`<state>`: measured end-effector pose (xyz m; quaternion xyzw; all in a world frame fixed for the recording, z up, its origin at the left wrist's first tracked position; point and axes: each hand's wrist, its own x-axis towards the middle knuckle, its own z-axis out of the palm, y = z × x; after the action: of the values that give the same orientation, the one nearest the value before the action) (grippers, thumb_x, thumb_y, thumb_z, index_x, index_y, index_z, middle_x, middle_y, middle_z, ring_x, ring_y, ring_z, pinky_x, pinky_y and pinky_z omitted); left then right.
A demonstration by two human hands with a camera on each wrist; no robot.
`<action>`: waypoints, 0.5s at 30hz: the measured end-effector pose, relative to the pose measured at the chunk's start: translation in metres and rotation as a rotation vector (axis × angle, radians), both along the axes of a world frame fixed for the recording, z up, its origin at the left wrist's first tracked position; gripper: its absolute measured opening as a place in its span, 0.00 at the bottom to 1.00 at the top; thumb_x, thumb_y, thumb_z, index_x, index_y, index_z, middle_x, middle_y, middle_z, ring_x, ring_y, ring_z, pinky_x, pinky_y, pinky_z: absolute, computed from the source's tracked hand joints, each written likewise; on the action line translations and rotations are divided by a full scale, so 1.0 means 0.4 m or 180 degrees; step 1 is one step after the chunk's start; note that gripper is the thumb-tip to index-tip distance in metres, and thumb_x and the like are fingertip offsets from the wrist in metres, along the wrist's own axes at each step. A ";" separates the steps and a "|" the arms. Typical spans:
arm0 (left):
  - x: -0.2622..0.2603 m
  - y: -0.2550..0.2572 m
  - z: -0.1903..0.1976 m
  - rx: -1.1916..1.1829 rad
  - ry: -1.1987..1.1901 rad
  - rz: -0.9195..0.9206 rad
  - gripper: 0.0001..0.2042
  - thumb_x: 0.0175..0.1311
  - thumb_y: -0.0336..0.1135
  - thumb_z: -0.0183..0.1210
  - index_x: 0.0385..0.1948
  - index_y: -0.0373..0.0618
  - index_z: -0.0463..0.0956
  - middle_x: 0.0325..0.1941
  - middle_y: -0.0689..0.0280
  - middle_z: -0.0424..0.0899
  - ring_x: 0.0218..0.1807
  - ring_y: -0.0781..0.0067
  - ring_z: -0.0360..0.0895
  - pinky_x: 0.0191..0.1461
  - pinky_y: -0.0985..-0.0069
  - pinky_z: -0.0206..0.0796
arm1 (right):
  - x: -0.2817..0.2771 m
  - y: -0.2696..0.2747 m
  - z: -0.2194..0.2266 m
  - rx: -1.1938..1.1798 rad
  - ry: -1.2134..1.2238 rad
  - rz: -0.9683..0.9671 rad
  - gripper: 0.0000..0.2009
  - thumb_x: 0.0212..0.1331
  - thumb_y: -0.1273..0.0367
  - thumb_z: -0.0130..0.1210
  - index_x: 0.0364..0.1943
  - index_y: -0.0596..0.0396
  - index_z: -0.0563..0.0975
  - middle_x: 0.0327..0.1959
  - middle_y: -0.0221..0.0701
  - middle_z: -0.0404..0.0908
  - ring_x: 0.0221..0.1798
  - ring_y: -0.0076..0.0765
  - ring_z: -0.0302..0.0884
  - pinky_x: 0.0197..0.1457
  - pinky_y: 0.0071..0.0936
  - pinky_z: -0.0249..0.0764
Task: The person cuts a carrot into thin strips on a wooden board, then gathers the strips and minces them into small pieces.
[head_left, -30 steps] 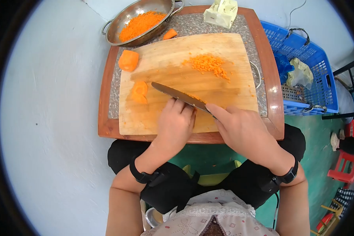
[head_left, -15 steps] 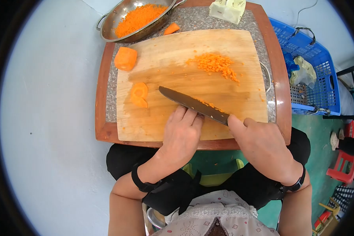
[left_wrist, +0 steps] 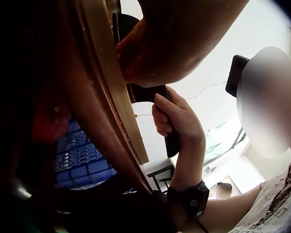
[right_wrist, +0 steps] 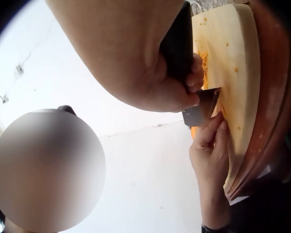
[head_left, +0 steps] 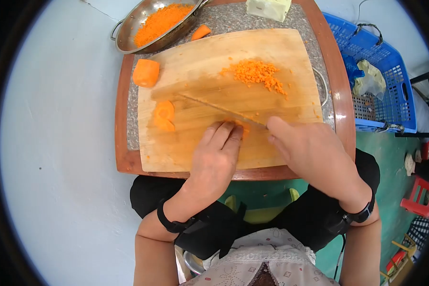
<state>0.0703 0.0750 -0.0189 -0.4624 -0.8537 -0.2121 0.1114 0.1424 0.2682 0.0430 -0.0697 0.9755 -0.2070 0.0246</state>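
My right hand [head_left: 314,155] grips the black handle of a kitchen knife [head_left: 219,109], whose blade is seen nearly edge-on from above, slanting over the middle of the wooden cutting board [head_left: 200,52]. With bent fingers, my left hand [head_left: 212,155] holds a small carrot piece [head_left: 244,129] down on the board, fingertips close beside the blade. Much of that piece is hidden under the fingers. In the right wrist view, the blade [right_wrist: 201,109] stands just above the left fingertips [right_wrist: 219,119]. To the left lie carrot slices [head_left: 164,114]; farther back is a heap of chopped carrot [head_left: 255,74].
A carrot chunk [head_left: 146,73] sits at the board's left edge, and a smaller one [head_left: 201,32] behind it. At the back left is a metal pan [head_left: 124,35] of chopped carrot. A blue basket [head_left: 391,66] stands right of the table; a pale packet [head_left: 269,8] lies at the back.
The knife has turned from showing its broad side to nearly edge-on. Both hands have shifted slightly left and up in the head view since half a second ago.
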 end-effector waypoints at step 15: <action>-0.001 -0.007 -0.001 -0.0042 -0.0126 -0.0042 0.11 0.47 0.19 0.61 0.34 0.31 0.80 0.39 0.52 0.79 0.45 0.49 0.77 0.47 0.63 0.72 | 0.020 -0.001 0.020 -0.0038 -0.0445 0.0169 0.06 0.56 0.74 0.52 0.35 0.55 0.67 0.18 0.38 0.74 0.23 0.49 0.77 0.24 0.40 0.69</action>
<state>0.0698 0.0723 -0.0192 -0.4645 -0.8540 -0.2163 0.0900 0.1506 0.2678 0.0508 -0.0811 0.9680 -0.2165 0.0978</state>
